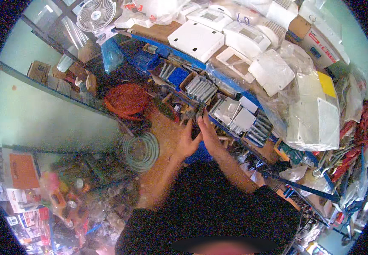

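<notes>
Both my hands are raised close together in front of the blue-edged shelf unit [252,97]. My left hand [185,143] has its fingers stretched upward and its thumb apart, pointing toward the other hand. Close beside it, my right hand [209,135] reaches up with fingers extended. Its fingertips are nearest to small dark metal parts at the shelf's edge; whether they touch them is too blurred to tell. Just beyond the fingers are a box of grey metal rods [201,88] and white plastic covers [234,114] lying over more rods.
White plastic housings [196,40] crowd the upper shelf. An orange-red basin [127,101] and a coiled pale green hose [140,152] stand left of my hands. A white fan [96,15] is at the far left. Red bundled material [366,127] hangs at the right.
</notes>
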A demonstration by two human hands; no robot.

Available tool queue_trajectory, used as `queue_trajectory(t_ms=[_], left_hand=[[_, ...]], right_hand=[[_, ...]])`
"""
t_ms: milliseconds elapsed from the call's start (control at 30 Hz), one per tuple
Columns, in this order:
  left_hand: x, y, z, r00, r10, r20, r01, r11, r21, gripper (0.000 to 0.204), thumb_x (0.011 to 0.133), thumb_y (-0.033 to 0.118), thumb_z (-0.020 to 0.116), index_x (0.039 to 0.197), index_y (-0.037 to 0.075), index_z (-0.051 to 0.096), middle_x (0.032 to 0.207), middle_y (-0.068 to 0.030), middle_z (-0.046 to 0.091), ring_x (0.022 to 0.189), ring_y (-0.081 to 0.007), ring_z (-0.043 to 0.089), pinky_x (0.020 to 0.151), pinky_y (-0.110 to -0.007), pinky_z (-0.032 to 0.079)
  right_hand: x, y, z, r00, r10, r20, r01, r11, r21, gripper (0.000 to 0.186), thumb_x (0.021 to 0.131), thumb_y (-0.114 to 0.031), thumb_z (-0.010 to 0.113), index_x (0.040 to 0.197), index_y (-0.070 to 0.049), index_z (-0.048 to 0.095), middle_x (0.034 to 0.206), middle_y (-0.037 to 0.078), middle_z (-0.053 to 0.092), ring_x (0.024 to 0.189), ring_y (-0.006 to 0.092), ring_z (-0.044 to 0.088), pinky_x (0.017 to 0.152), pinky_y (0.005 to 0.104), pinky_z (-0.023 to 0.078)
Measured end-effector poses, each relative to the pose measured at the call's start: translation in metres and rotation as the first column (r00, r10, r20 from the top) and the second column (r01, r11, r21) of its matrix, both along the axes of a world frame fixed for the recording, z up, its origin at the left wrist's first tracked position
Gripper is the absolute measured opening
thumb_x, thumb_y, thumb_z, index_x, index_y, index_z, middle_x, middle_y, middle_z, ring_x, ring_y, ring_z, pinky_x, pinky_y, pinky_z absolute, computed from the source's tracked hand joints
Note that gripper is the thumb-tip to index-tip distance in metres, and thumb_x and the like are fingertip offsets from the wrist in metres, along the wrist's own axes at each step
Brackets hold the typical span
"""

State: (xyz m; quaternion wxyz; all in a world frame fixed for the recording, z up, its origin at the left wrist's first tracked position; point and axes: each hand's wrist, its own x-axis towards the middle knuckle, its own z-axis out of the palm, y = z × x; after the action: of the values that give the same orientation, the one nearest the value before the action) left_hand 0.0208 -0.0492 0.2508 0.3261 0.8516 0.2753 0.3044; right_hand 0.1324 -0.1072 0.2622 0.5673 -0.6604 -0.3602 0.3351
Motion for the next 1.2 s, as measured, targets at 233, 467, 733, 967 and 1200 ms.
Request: queue_trajectory(t_ms=[233,467,733,967,1200], left_hand=[[-0.038,0.041,0.009,0.842,0.413,0.347,0.084,0.535,-0.841,0.052,0.095,0.008,0.059,0.144,0.001,0.044,0.135,-0.0161,0.059,0.127,-0.0292,0.055,0.109,-0.043,0.044],[-0.024,0.033,0.133,0.881,-0.46,-0.111,0.473,0.845,0.249,0.063,0.086,0.009,0.07,0.145,0.004,0.048,0.148,-0.0194,0.05,0.14,-0.0324,0.046,0.115,-0.042,0.037],[0.044,0.148,0.249,0.924,-0.155,0.35,0.054,0.958,0.28,0.074,0.078,0.029,0.085,0.14,0.005,0.052,0.13,-0.0197,0.061,0.122,-0.0345,0.058,0.107,-0.046,0.042],[0.107,0.167,0.214,0.975,-0.021,0.223,-0.045,0.957,0.288,0.134,0.052,0.051,0.096,0.153,0.002,0.023,0.144,-0.028,0.04,0.132,-0.0445,0.041,0.111,-0.058,0.029],[0.087,0.151,0.23,0.89,-0.032,0.454,-0.081,0.97,0.228,0.118,0.058,0.029,0.097,0.147,-0.006,0.028,0.139,-0.0285,0.042,0.131,-0.0393,0.043,0.112,-0.048,0.034]], right_hand=[[0.049,-0.024,0.054,0.878,0.342,-0.335,-0.361,0.932,0.007,0.08,0.097,-0.07,0.038,0.151,-0.012,0.042,0.156,0.019,0.04,0.143,0.0331,0.039,0.111,0.0549,0.036],[0.011,-0.015,0.001,0.13,0.314,-0.941,0.159,0.93,0.332,0.077,0.097,-0.064,0.038,0.148,-0.007,0.045,0.146,0.015,0.053,0.132,0.0372,0.051,0.113,0.0605,0.033],[0.01,-0.035,0.029,0.099,0.312,-0.945,0.24,0.914,0.327,0.075,0.096,-0.062,0.043,0.14,-0.003,0.051,0.135,0.019,0.058,0.126,0.0392,0.053,0.11,0.0597,0.038],[0.015,-0.061,-0.017,0.458,0.084,-0.885,0.218,0.955,0.203,0.057,0.093,-0.054,0.048,0.102,0.0,0.066,0.095,0.015,0.067,0.094,0.0314,0.065,0.087,0.0481,0.053],[0.013,-0.072,-0.003,0.937,0.119,-0.328,-0.01,0.948,0.317,0.042,0.093,-0.017,0.063,0.133,-0.005,0.055,0.115,0.011,0.066,0.109,0.0207,0.061,0.093,0.0376,0.049]])
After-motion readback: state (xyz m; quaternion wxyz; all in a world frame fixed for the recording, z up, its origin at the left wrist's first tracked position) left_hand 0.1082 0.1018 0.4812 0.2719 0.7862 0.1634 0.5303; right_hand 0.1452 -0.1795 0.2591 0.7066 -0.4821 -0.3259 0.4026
